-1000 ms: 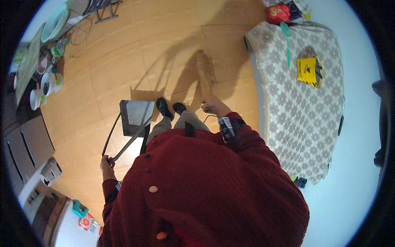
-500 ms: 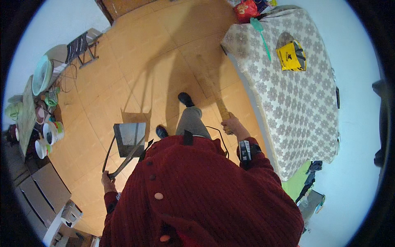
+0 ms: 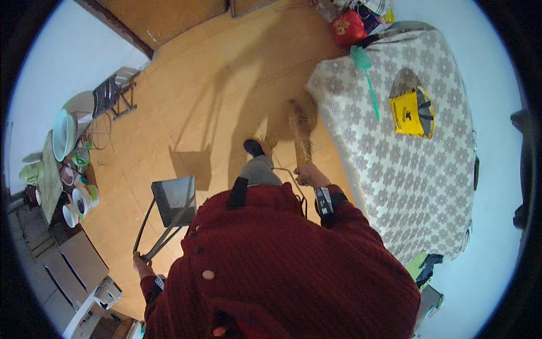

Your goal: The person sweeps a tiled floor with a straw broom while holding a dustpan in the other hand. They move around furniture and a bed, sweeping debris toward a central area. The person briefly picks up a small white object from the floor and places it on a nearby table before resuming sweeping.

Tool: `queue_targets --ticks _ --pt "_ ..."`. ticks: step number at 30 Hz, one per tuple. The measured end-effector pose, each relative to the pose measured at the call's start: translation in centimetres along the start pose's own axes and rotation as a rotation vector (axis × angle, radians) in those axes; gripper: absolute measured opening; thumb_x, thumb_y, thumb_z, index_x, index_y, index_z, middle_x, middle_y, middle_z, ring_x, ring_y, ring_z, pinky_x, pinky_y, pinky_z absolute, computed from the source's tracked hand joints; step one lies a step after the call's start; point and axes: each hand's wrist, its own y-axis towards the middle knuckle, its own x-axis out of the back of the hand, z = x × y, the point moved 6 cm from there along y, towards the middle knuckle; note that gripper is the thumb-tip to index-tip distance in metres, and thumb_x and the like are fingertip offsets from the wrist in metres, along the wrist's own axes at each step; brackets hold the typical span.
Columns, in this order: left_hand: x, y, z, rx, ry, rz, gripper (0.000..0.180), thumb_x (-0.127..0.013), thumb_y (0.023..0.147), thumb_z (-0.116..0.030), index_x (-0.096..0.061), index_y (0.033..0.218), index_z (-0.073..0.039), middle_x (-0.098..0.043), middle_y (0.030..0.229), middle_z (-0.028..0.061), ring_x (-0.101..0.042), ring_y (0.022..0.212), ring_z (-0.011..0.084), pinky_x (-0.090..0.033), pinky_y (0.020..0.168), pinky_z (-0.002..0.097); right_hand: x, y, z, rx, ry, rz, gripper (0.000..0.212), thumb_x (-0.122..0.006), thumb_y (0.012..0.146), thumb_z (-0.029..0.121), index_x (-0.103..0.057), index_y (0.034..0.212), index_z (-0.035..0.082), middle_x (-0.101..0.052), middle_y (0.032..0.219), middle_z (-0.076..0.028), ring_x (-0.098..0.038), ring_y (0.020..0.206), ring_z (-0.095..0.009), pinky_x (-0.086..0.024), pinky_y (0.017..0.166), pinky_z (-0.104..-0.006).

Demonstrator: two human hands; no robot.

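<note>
My left hand is closed round the top of a long frame handle at the lower left. From it hangs a grey metal dustpan, its pan held off the floor beside my legs. On the other side my right hand grips a straw-coloured broom, which points forward and away from me. Its far end looks blurred and blends with the shadow on the floor, so I cannot tell whether it touches the tiles.
At right stands a bed or table with a flowered cover, holding a yellow bag and a green fly swatter. Along the left wall are a folding stool, a pale basin and white buckets. A wooden door is ahead.
I have stepped forward, so the door shows more and the covered surface has slid down the view. The broom now points straighter ahead. Both hands keep their hold.
</note>
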Motion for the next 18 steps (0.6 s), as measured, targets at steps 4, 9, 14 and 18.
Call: queue_targets --ticks 4,9,14,18 --pt "-3.6 -3.4 -2.7 0.008 -0.033 0.040 0.021 -0.059 0.073 -0.033 -0.053 0.079 -0.014 -0.051 0.065 0.0007 -0.049 0.066 0.0154 -0.036 0.065 0.0382 6.9 0.7 -4.2 -0.732 0.906 -0.153 0.038 -0.057 0.074 0.007 -0.042 0.109 0.004 -0.047 0.059 -0.008 -0.047 0.043 -0.017 -0.038 0.035 -0.0311" --pt "-8.4 -7.9 -5.2 0.030 -0.030 -0.010 0.017 -0.059 0.073 -0.031 -0.053 0.077 -0.016 -0.052 0.060 -0.0002 -0.050 0.061 0.0147 -0.038 0.061 0.0348 15.2 10.0 -5.9 -0.340 0.750 -0.128 0.010 -0.056 0.078 0.011 -0.049 0.084 0.007 -0.046 0.058 -0.007 -0.047 0.047 -0.017 -0.040 0.042 -0.0290" --pt "-12.1 -12.0 -7.0 0.007 -0.049 0.066 0.017 -0.057 0.075 -0.032 -0.052 0.079 -0.016 -0.054 0.062 -0.0011 -0.052 0.062 0.0128 -0.041 0.062 0.0345 19.6 20.0 -2.9 0.077 0.187 0.002 0.020 -0.058 0.075 0.018 -0.054 0.085 0.002 -0.056 0.070 -0.010 -0.055 0.056 -0.019 -0.045 0.049 -0.0305" --pt "-13.5 -13.1 -7.0 0.088 -0.026 0.068 0.017 -0.055 0.077 -0.031 -0.052 0.083 -0.015 -0.055 0.064 -0.0005 -0.053 0.065 0.0134 -0.043 0.065 0.0334 19.1 21.3 2.1 0.303 -0.018 0.106 0.016 -0.053 0.074 0.010 -0.055 0.089 0.005 -0.053 0.066 -0.011 -0.052 0.053 -0.019 -0.042 0.047 -0.0311"
